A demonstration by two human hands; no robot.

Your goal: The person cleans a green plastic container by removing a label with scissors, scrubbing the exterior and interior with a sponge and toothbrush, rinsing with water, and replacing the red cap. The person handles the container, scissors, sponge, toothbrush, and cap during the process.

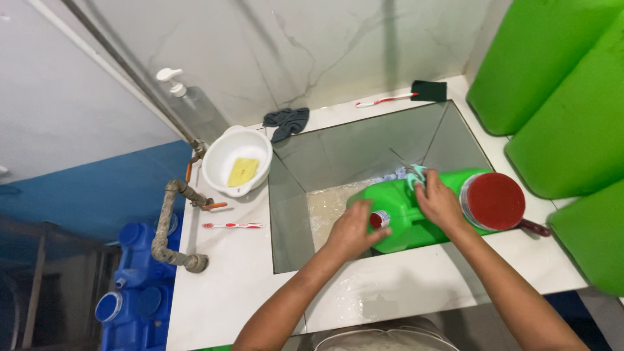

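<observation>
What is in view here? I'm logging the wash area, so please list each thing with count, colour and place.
jerrycan: one, green, lying on its side across the sink
sink: one, grey, sunk in the white counter
saucepan: one, red base showing, right of the jerrycan
bowl: one, white, left of the sink, yellow sponge inside
toothbrushes: two, red and white, one left of the sink, one behind it
cloth: one, dark, behind the sink
pump bottle: one, clear, against the wall
large containers: three, green, at right
left hand: grip at the jerrycan's mouth
right hand: pressing a pale green scrubber on the jerrycan
</observation>
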